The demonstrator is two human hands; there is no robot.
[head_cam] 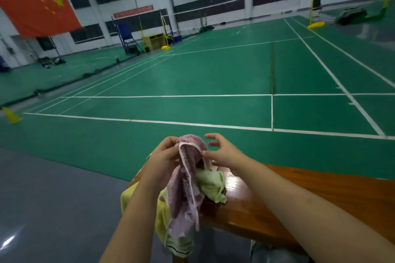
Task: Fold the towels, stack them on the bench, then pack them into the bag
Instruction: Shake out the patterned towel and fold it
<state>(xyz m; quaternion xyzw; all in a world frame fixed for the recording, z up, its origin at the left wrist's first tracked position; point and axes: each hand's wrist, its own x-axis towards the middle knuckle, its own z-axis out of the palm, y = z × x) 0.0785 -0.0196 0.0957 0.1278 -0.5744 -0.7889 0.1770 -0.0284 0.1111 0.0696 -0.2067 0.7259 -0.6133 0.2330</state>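
Nearest the camera, two bare forearms reach forward over the end of a glossy brown wooden table (299,194). The left hand (164,156) is raised above the table's end with its fingers curled round the top of a pink towel (188,183), pinching the white-trimmed edge so the cloth hangs down in loose folds. The right hand (222,153) is just beside the same towel: its thumb and lower fingers touch the towel's right edge, while the upper fingers are spread and relaxed; whether it truly pinches the cloth cannot be told.

Under the hanging pink towel, a yellow towel (160,215) drapes over the near end of the table, and a piece with dark stripes (181,245) hangs lowest, though whether it is part of the yellow one is unclear. A crumpled light green towel (211,186) lies on the table top just right of the pink one, touching it.

Beyond the table, grey floor (42,198) gives way to a green badminton court (192,70) marked with white lines. A yellow cone (11,115) stands at the left edge. Farther off are a blue umpire chair (128,38), yellow net posts (314,2), and a large red flag (40,10) on the far wall.
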